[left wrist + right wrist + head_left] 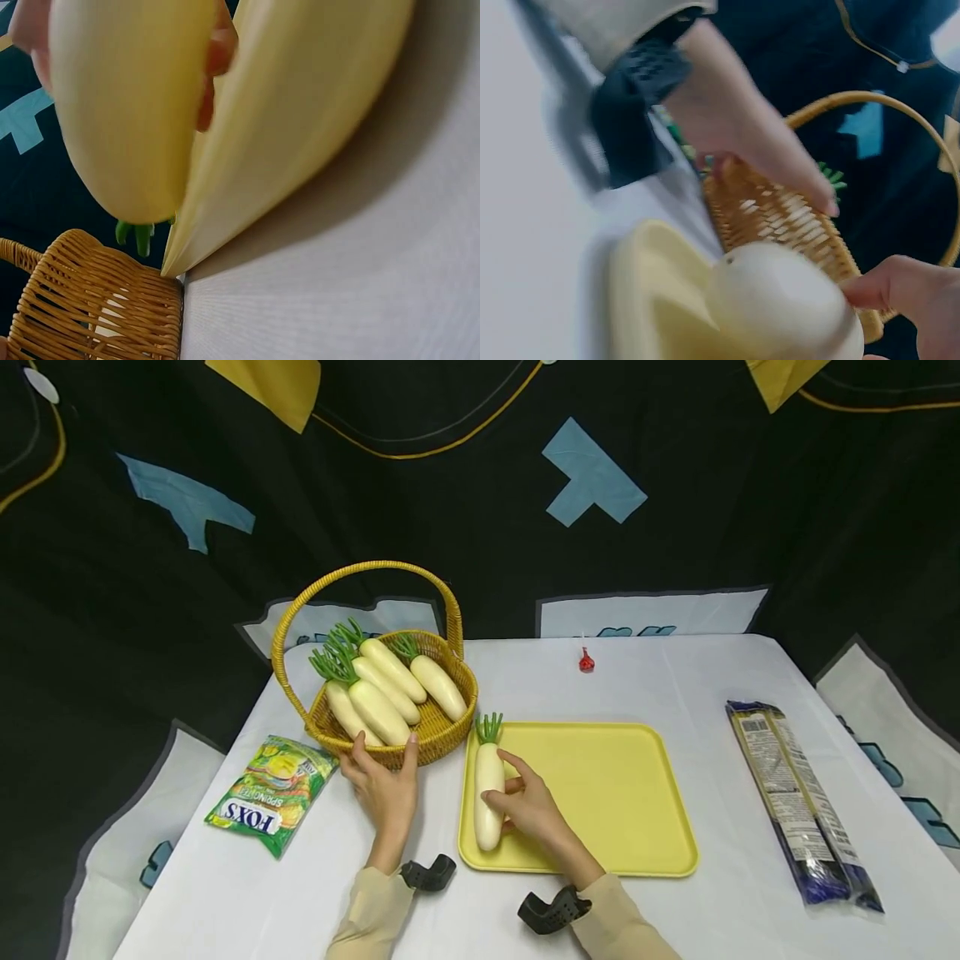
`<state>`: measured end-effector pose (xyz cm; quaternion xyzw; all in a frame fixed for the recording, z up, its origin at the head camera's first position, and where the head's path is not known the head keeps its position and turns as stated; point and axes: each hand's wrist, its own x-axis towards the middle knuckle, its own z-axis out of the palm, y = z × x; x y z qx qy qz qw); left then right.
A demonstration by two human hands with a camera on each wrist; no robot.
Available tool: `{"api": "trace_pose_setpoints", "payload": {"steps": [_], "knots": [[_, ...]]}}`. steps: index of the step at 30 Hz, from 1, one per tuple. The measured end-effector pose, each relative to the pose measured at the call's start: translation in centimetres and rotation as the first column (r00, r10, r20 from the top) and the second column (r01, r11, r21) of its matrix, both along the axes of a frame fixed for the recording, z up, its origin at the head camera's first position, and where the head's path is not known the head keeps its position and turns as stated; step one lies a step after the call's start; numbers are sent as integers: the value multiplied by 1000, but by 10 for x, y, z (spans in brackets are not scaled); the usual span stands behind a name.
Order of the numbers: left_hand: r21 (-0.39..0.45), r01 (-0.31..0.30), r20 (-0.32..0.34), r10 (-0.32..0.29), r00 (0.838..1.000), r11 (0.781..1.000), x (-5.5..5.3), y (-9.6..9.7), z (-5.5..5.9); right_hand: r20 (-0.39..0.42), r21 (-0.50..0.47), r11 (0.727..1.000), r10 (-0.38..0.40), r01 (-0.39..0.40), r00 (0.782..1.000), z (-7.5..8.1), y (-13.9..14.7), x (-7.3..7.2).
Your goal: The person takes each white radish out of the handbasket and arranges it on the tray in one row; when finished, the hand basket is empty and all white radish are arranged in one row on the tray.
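Note:
My right hand (532, 806) pinches a white radish (489, 793) with green stem stubs, thumb on one side and fingers on the other. The radish stands lengthwise over the left part of a yellow tray (600, 797); its smooth rounded end looms large in the left wrist view. At the front of a wicker basket (442, 747), my left hand (386, 789) holds the rim and wall with thumb and fingers spread apart. Inside the basket lie several more white radishes (378, 710), green tops mostly toward the back left.
A green Fox's candy bag (273, 793) lies left of the basket. Long dark-blue and clear packets (798, 802) lie on the right side of the white table (720, 685). A small red item (587, 662) sits near the back edge. The basket's tall handle (360, 567) arches up.

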<state>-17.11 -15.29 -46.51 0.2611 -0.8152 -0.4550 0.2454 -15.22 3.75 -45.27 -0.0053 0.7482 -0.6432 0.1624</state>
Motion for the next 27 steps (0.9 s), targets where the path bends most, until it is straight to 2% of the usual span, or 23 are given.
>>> {"api": "trace_pose_setpoints", "payload": {"steps": [5, 9, 16, 23, 27], "knots": [[-5, 4, -9, -4, 1000, 1000, 0, 1, 0, -47, 74, 997, 11, -7, 999, -5, -8, 6], [-10, -1, -17, 1, 1000, 1000, 0, 1, 0, -124, 128, 992, 32, -16, 992, -5, -12, 8], [-19, -3, -15, 2, 1000, 1000, 0, 1, -1, -300, 314, 949, 115, -15, 947, -9, -12, 9], [-29, -11, -9, 11, 1000, 1000, -1, 1, -2, -310, 357, 934, 85, 33, 947, -9, -12, 12], [-35, -15, -6, 14, 1000, 999, 0, 1, -2, -336, 362, 930, 74, 57, 939, -10, -14, 12]]}}
